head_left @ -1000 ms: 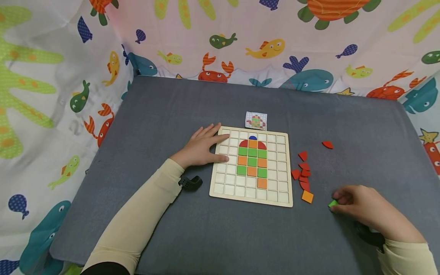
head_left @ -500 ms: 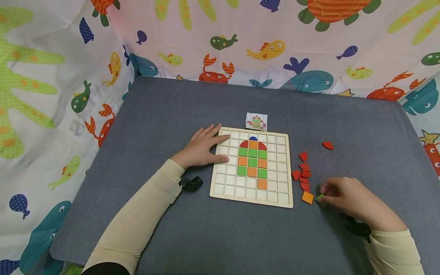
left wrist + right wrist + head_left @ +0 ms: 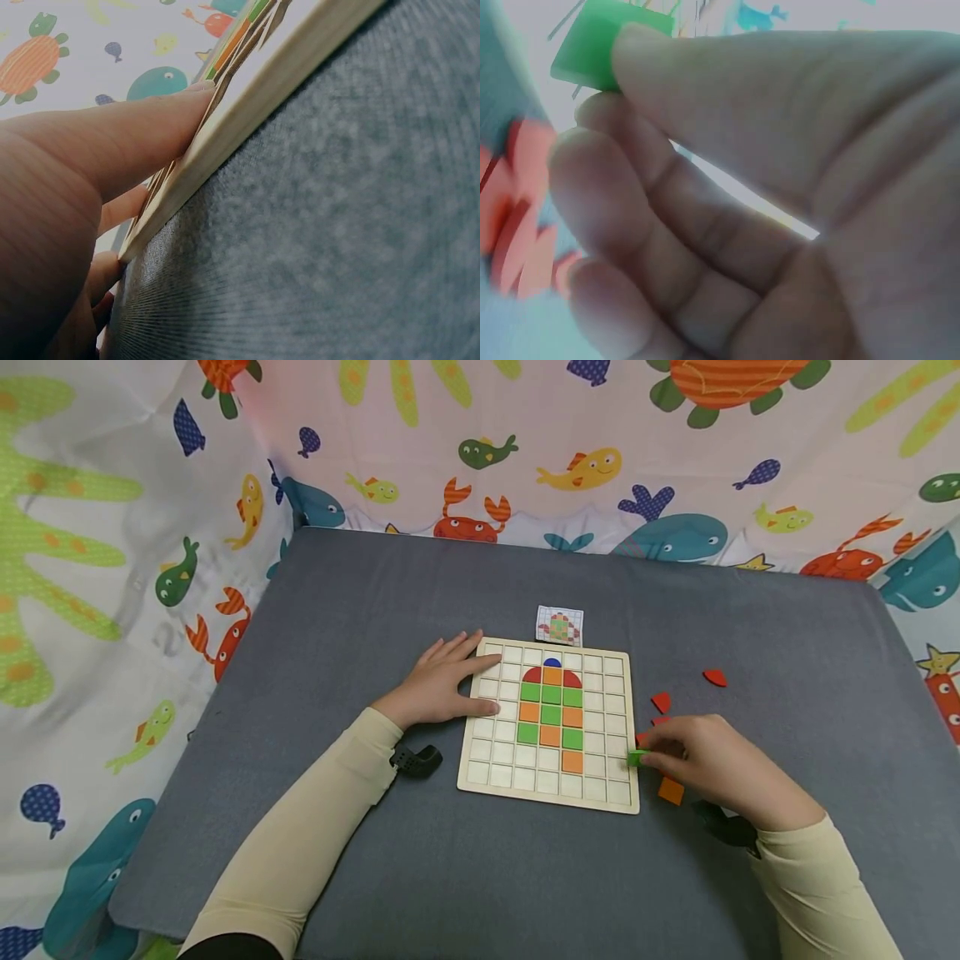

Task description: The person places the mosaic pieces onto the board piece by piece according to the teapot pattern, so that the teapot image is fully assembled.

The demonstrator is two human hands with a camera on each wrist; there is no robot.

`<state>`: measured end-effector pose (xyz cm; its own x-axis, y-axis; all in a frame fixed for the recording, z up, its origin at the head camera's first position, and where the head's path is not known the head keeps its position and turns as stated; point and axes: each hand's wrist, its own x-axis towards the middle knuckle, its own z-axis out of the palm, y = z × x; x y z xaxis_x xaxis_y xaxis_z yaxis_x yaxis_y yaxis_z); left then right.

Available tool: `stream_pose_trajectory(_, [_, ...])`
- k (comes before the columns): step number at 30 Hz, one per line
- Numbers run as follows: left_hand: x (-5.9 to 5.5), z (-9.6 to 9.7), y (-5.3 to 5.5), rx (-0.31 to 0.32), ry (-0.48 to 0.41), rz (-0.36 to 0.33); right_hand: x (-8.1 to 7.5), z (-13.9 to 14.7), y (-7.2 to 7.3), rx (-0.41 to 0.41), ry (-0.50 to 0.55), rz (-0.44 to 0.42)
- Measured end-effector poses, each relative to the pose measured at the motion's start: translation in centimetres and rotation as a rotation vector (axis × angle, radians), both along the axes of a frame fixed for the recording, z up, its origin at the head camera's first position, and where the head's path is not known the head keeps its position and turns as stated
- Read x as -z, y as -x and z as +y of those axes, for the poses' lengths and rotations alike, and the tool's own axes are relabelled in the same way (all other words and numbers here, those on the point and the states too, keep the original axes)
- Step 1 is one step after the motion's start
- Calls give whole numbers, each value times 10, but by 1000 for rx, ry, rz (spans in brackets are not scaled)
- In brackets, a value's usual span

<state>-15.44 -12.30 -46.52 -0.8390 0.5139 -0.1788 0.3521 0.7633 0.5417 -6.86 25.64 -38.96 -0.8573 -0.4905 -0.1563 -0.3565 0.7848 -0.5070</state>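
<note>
Green tile (image 3: 637, 757): small, stiff, light, edge-gripped; pinched by right hand (image 3: 712, 768), frame centre-right; left hand (image 3: 438, 685) spread on board (image 3: 547, 797).

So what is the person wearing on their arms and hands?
Both hands are bare: no gloves or rings show on the left hand or the right hand. Each arm is covered to the wrist by a snug, plain cream-coloured sleeve, left and right. A small black device sits under each wrist, left and right. A dark edge shows at the left upper arm.

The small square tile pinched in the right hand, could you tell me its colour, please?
Green tile; clearest in the right wrist view.
</note>
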Motion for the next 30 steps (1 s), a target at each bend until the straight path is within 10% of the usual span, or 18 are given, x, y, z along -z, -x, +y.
stream_pose_trajectory(30, [0,0,0,-5,14,-2,22,-86,14,-140,45,3])
